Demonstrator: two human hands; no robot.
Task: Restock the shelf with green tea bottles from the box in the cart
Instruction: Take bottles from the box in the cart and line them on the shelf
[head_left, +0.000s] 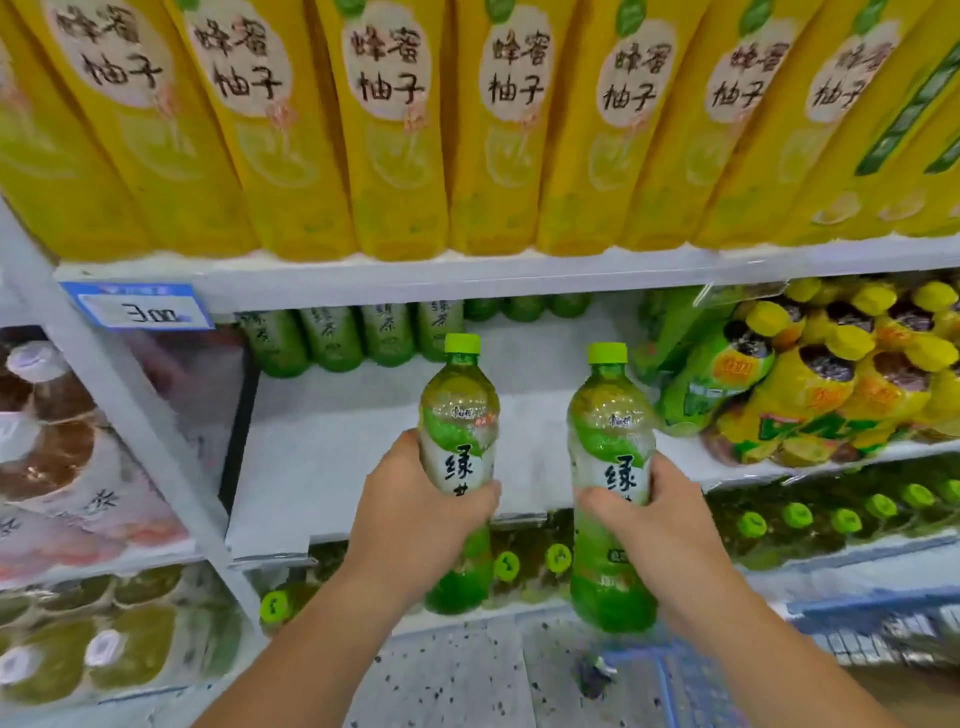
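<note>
My left hand (415, 514) grips a green tea bottle (460, 421) upright around its label. My right hand (654, 519) holds a second green tea bottle (608, 415) the same way. Both bottles have light-green caps and hang in front of the white middle shelf (332, 457), just before its front edge. At the back of that shelf stands a row of several green tea bottles (332, 338). The box is not in view; only a corner of the blue cart (883, 639) shows at lower right.
Tall yellow honey-pomelo bottles (395, 130) fill the shelf above. Yellow-capped bottles in shrink wrap (810, 374) crowd the right side of the middle shelf. A white upright post (130, 395) and a blue price tag (137, 306) stand left. Green-capped bottles (795, 514) sit on the shelf below.
</note>
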